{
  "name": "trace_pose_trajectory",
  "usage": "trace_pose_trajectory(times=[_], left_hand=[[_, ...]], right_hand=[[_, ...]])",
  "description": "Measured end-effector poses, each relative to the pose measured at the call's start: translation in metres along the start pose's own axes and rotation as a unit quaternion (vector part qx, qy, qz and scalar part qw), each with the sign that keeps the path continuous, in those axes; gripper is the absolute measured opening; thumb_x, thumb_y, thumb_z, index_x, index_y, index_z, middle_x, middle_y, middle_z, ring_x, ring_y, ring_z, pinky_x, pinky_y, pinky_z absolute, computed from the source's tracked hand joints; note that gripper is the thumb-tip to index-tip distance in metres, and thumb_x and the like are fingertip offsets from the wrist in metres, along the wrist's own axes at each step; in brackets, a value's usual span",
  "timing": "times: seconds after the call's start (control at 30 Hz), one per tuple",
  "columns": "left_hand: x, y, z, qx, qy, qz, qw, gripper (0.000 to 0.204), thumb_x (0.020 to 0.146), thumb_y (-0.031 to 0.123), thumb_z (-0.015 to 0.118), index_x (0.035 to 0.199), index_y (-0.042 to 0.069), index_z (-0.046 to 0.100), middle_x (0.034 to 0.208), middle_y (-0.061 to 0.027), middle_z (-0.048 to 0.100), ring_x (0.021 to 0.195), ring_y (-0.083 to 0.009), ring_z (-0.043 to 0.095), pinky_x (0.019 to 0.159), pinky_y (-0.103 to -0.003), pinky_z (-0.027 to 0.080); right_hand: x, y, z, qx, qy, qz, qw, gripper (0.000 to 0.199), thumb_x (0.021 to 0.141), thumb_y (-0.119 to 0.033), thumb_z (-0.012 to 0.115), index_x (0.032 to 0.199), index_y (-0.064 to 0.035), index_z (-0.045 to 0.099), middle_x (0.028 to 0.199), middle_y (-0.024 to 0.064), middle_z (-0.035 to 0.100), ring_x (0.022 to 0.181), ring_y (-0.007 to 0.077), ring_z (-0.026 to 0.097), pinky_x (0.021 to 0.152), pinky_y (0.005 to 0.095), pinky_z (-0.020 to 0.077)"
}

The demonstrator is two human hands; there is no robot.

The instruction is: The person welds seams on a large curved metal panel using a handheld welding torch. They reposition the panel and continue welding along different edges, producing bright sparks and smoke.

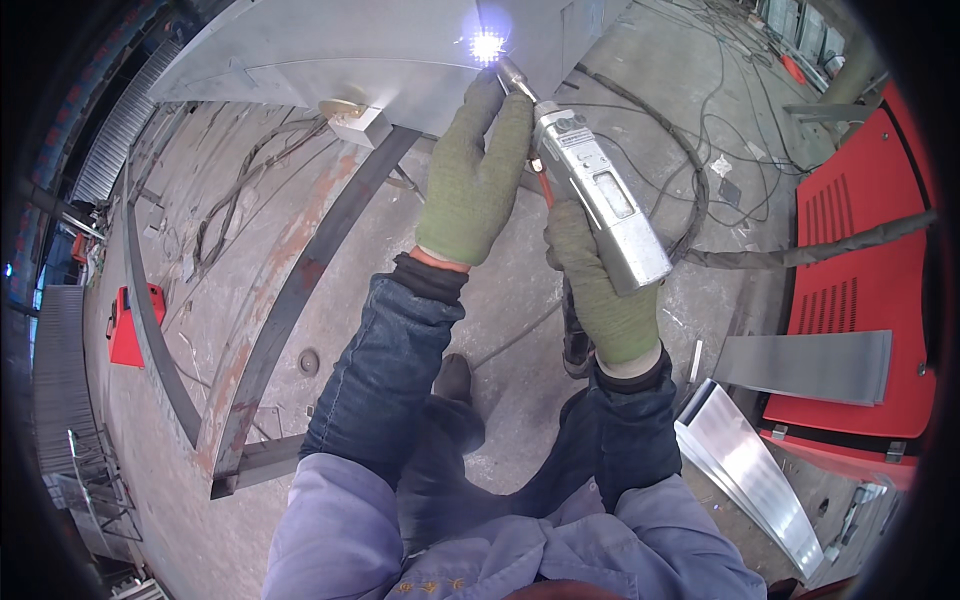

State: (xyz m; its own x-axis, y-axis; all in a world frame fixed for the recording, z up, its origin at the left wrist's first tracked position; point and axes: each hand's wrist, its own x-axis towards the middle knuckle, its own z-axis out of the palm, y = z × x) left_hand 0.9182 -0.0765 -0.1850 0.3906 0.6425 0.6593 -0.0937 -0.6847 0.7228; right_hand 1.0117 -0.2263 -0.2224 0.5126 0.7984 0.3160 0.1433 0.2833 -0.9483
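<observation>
My right hand (605, 290), in a green knit glove, is wrapped round the lower part of a silver handheld welding gun (600, 180). The gun's narrow nozzle (512, 74) points up and left at a grey sheet-metal workpiece (390, 80). A bright bluish-white spark (487, 47) glows on the metal just past the tip, hiding that spot in glare. My left hand (470, 180), gloved the same way, reaches forward with its fingers stretched out beside the nozzle, near the workpiece's edge. Whether its fingertips touch the nozzle or the metal is hard to make out.
A steel frame (300, 285) stands on the left, with a small white block (362, 127) at its far end. To the right is a red machine cabinet (850, 270), with metal strips (755, 475) by it. A thick hose (690, 150) and cables cross the floor. Farther left sits a red case (130, 330).
</observation>
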Motion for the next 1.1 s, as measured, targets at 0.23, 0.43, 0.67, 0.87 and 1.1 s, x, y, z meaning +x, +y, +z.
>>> trace_pose_trajectory(times=[0.23,0.43,0.67,0.87,1.1], left_hand=[[-0.003,0.001,0.000,-0.007,-0.014,-0.046,0.999,0.049,0.112,0.035,0.059,0.144,-0.002,0.059,0.111,-0.0106,0.070,0.092,-0.0148,0.064,0.082,-0.031,0.054],[-0.008,-0.003,0.001,-0.014,-0.019,-0.030,0.999,0.049,0.111,0.030,0.060,0.149,-0.001,0.057,0.120,-0.0135,0.069,0.096,-0.0164,0.065,0.083,-0.032,0.056],[-0.012,-0.009,0.002,0.010,-0.026,-0.022,0.999,0.047,0.111,0.026,0.059,0.150,0.001,0.056,0.126,-0.0156,0.070,0.104,-0.0178,0.067,0.085,-0.032,0.057],[-0.015,0.007,0.010,0.018,-0.003,-0.009,1.000,0.044,0.111,0.032,0.062,0.142,0.000,0.063,0.109,-0.0114,0.073,0.099,-0.0162,0.067,0.084,-0.031,0.056],[-0.045,0.041,0.004,0.088,-0.122,-0.109,0.983,0.047,0.105,0.005,0.060,0.152,0.000,0.057,0.142,-0.0228,0.066,0.125,-0.0376,0.068,0.105,-0.039,0.055]], right_hand=[[-0.002,0.002,-0.001,0.009,-0.003,-0.004,1.000,0.030,0.100,-0.003,0.076,0.129,-0.0004,0.074,0.114,0.0104,0.078,0.097,0.0163,0.075,0.079,0.0295,0.0606],[-0.002,0.005,-0.002,0.041,-0.004,0.012,0.999,0.031,0.099,-0.004,0.078,0.129,-0.0004,0.074,0.112,0.0095,0.078,0.094,0.0142,0.074,0.076,0.0281,0.0595],[-0.004,0.010,-0.001,0.013,0.010,0.002,1.000,0.031,0.098,-0.006,0.079,0.128,0.0020,0.073,0.104,0.0081,0.077,0.085,0.0129,0.071,0.070,0.0289,0.0569],[-0.021,0.001,-0.008,0.011,0.031,0.022,0.999,0.031,0.097,-0.007,0.081,0.123,0.0039,0.071,0.098,0.0065,0.075,0.081,0.0119,0.068,0.069,0.0285,0.0556],[-0.047,0.013,-0.019,0.041,0.039,0.051,0.997,0.033,0.096,-0.007,0.082,0.124,0.0038,0.069,0.098,0.0059,0.075,0.084,0.0112,0.069,0.072,0.0274,0.0568]])
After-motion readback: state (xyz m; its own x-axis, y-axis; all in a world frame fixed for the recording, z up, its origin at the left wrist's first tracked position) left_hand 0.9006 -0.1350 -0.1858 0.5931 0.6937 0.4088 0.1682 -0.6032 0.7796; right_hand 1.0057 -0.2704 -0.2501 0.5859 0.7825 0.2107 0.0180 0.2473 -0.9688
